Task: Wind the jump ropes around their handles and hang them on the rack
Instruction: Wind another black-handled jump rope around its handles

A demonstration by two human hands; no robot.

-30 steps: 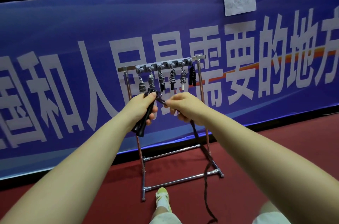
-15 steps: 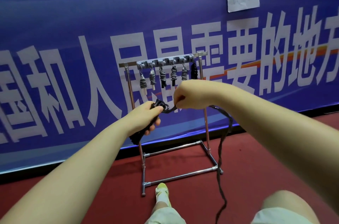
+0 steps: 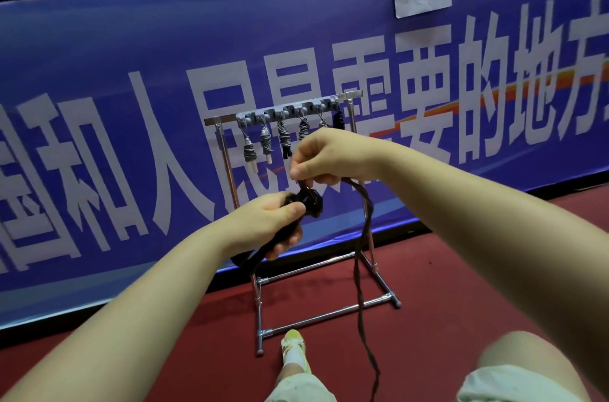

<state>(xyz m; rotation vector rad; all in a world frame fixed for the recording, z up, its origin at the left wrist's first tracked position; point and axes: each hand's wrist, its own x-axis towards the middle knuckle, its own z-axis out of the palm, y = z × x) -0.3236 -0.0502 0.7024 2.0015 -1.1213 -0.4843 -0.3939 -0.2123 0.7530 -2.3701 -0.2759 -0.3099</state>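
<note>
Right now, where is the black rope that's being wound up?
In the head view it is mid-frame: the black jump rope runs from the handles gripped by the left hand, through the right hand, trailing down before the rack.

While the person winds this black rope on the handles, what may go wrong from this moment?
1. The long free part of the black jump rope hangs down to the red floor close to the rack's base and the person's shoe; it might snag or be stepped on.
2. The left hand grips the handles below the small wound bundle, while the right hand pinches the rope; slack could loosen the turns.
</note>
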